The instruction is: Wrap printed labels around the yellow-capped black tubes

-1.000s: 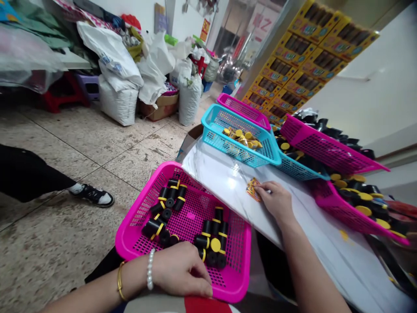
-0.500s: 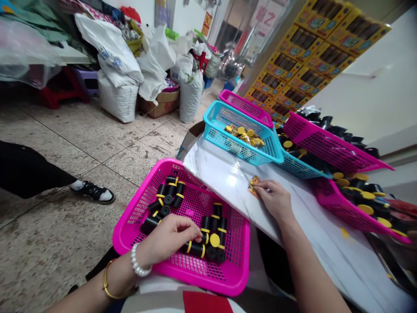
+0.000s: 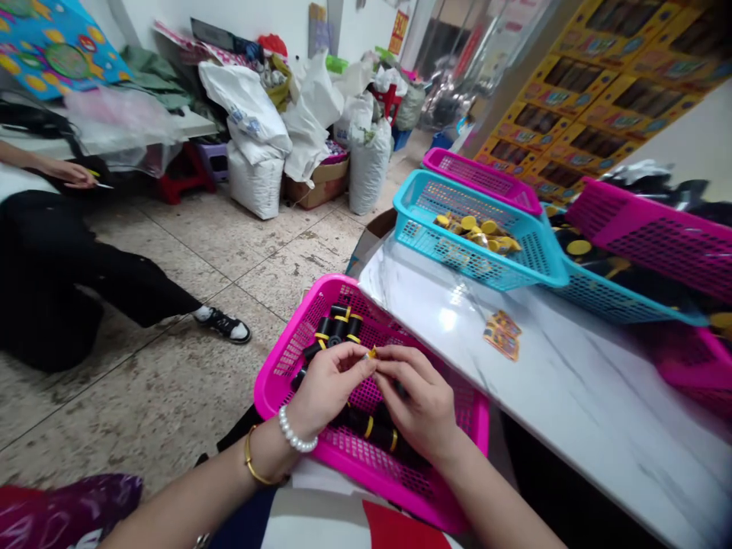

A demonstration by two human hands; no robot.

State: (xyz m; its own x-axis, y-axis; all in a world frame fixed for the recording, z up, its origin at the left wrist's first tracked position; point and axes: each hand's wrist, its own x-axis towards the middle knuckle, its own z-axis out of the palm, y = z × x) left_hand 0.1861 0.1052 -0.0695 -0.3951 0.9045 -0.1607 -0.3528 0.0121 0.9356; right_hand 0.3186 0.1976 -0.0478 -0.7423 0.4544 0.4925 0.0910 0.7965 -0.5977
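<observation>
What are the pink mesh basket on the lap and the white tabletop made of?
Pink mesh basket: moulded plastic by the look, with a glossy rim and regular grid holes. White tabletop: grey-veined marble pattern, polished and reflecting light; stone or laminate, cannot tell.

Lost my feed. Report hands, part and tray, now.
Left hand and right hand meet over pink tray, pinching one small yellow-tipped part. Black spools lie in the tray. Sticker strip lies apart on the table.
</observation>
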